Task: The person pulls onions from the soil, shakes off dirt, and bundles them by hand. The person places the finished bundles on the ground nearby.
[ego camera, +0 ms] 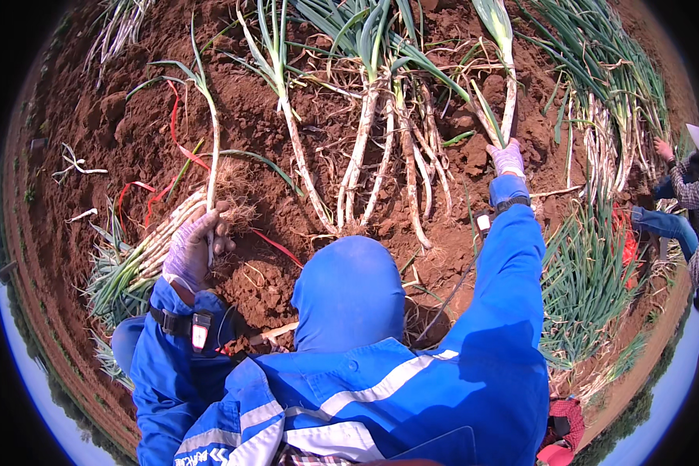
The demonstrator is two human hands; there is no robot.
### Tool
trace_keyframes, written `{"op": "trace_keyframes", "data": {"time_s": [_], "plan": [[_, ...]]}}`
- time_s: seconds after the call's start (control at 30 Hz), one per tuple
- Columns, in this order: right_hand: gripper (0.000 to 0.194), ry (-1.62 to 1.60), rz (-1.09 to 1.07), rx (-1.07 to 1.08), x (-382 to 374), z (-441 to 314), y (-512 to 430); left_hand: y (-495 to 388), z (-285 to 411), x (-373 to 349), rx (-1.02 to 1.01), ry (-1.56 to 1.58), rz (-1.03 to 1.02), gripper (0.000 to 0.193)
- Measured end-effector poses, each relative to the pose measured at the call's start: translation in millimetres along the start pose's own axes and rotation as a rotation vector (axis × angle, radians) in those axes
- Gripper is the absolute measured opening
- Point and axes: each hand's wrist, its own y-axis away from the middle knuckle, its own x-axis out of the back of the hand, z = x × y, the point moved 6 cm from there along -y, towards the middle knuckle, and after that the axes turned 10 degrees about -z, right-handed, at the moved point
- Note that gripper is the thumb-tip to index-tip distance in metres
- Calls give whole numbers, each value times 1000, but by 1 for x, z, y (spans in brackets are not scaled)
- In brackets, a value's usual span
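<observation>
My left hand point(197, 242), in a whitish-purple glove, grips the lower white stem of a green onion point(214, 137), whose thin leaves point away from me. Beside that hand, a bundle of green onions point(157, 244) lies with its roots toward the upper right. Reaching out at the upper right, my gloved right hand point(507, 158) is closed around the stem of a thicker green onion point(509, 93). A second stalk rises at its left; whether it is held too I cannot tell. Several loose green onions point(361, 140) lie on the soil between my hands.
Red plastic strips point(175, 125) trail over the brown soil near the left bundle. Large heaps of green onions point(582, 285) lie at the right. Another person point(684, 204) is at the far right, and one in red checks point(566, 422) is at the lower right.
</observation>
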Motion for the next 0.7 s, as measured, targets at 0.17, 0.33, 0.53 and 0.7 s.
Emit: {"op": "trace_keyframes", "data": {"time_s": [0.17,0.33,0.53,0.7], "plan": [[69,-42,-93,68,-43,-31,64,36,40,13,-60,-127,43,41],[78,-30,-248,98,-166,-22,182,80,77,38,-145,-189,133,49],[103,-65,-157,-115,-241,-4,195,100,79,44,-183,-143,114,46],[92,-268,-375,-41,-237,-5,160,106,77,39,-185,-149,55,45]]}}
